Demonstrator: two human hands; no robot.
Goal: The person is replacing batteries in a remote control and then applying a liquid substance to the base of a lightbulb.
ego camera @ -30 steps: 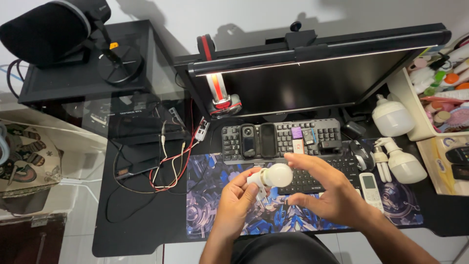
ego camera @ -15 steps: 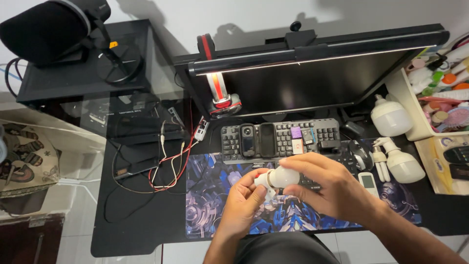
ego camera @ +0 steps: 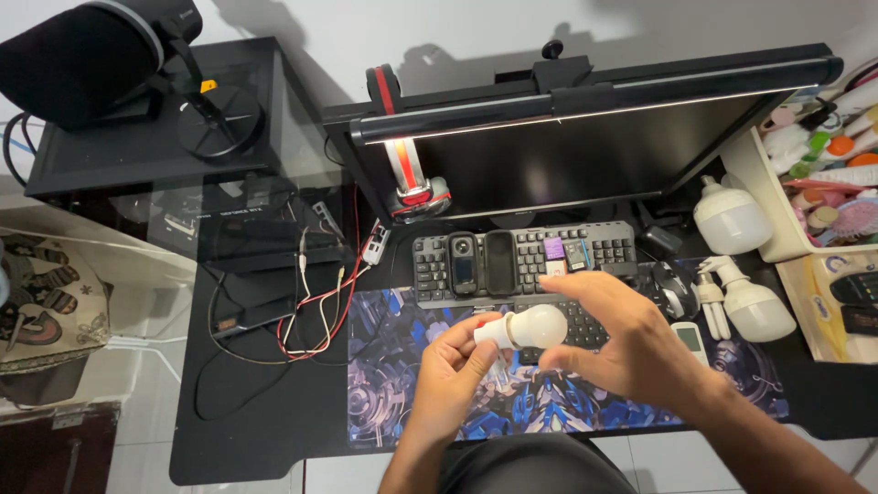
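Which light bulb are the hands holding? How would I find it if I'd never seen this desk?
Start at the big black monitor, then drop past the keyboard to the blue patterned desk mat. Above it, the left hand and right hand hold a small white bulb. It lies sideways in the air; the bigger bulbs sit on the desk at the right.
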